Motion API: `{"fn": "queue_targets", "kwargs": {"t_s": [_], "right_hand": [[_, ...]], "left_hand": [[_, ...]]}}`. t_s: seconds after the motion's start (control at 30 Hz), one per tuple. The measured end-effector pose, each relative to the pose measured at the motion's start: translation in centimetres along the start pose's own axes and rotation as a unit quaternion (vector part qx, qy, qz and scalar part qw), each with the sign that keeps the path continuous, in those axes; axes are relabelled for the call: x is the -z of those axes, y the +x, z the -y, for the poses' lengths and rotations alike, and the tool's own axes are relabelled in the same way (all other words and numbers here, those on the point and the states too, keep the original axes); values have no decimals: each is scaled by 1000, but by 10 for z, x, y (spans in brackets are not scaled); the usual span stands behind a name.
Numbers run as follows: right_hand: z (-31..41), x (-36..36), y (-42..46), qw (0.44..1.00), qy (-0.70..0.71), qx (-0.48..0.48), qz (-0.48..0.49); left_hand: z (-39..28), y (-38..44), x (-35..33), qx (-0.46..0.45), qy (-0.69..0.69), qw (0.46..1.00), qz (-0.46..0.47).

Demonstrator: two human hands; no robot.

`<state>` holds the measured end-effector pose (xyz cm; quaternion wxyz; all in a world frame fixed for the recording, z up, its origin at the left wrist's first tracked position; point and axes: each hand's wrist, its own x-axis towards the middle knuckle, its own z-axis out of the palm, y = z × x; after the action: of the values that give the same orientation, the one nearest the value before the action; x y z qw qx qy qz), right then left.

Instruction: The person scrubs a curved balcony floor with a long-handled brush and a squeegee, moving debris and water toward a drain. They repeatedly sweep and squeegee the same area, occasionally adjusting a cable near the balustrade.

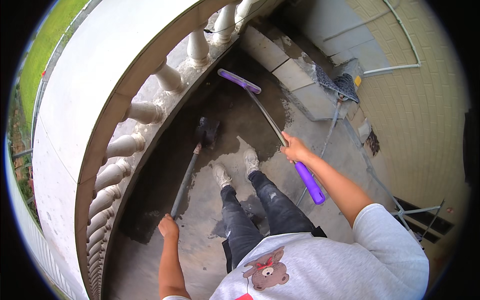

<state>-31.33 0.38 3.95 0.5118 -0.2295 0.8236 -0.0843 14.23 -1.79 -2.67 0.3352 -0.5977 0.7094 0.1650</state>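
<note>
My left hand (168, 226) is closed around the grey handle of a shovel (186, 180), whose dark blade rests on the wet floor ahead and to the left of my shoes. In my right hand (295, 149) is the metal pole of a floor squeegee (240, 81) with a purple head and a purple grip (309, 183). The squeegee head lies farther out, over the dark wet floor (236, 108), near the balustrade base. Pale, drier concrete (198, 240) surrounds my feet.
A curved balustrade (168, 78) with white balusters runs along the left. At the upper right, a mop with a grey head (339, 84) leans on a tiled ledge (300, 75) by the tiled wall (412, 123). A metal frame (401, 212) stands at the right.
</note>
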Motion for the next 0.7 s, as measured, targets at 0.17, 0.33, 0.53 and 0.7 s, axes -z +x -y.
{"fn": "queue_targets", "kwargs": {"t_s": [0.17, 0.33, 0.53, 0.7], "right_hand": [[-9, -15, 16, 998, -35, -27, -36], [-11, -47, 25, 992, -82, -73, -70], [-6, -88, 41, 974, -222, -28, -40], [-8, -83, 38, 937, -347, 23, 16]], "left_hand": [[1, 8, -7, 27, 8, 1000, -7], [-2, 21, -22, 36, 5, 999, -2], [-13, 32, -29, 51, -11, 998, 23], [-12, 43, -29, 68, -52, 996, 33]]}}
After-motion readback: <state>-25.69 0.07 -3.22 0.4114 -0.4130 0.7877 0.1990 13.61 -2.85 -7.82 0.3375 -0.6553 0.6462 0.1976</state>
